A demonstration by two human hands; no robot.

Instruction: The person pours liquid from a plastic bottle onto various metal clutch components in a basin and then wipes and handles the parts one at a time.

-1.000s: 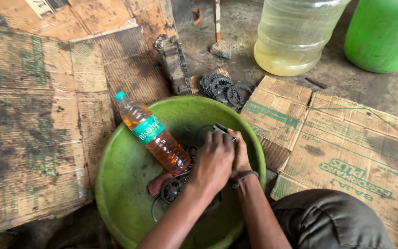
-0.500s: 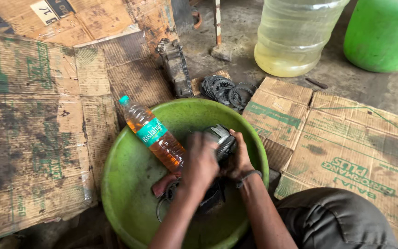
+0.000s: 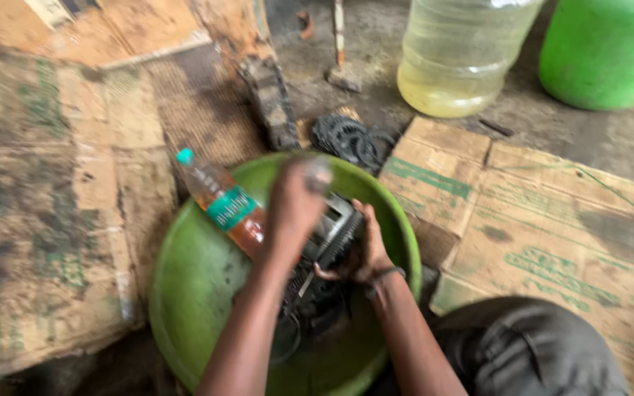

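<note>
Hands at work over a green basin [image 3: 185,293] set on the floor among flattened cardboard sheets [image 3: 53,205].

Right hand [image 3: 361,253]: fingers curled around a dark, ribbed metal part [image 3: 335,235], gripping it from the right side and holding it above the middle of the basin. Part looks greasy and black; exact kind not clear through the blur.

Left hand [image 3: 295,202]: raised over the far end of the part, closed around something small and pale at its top. Motion blur hides what it is, so cannot tell the object, only that the fist is clenched.

Plastic bottle [image 3: 221,205] with amber liquid and a teal cap lies tilted against the basin's far-left rim, cap pointing away, just beside the left forearm. More dark pieces sit in the bottom of the basin under the held part, partly hidden by the arms.

Farther off: pile of dark ring-shaped metal pieces [image 3: 354,139] just beyond the basin, a large clear jug [image 3: 456,59] of yellowish liquid behind that, a green drum [image 3: 610,51] at far right.

Progress, as a judgement: part is still dark and dirty, held mid-handling over the basin; work on it seems under way, not finished. Pieces in the basin and beyond look untouched.
</note>
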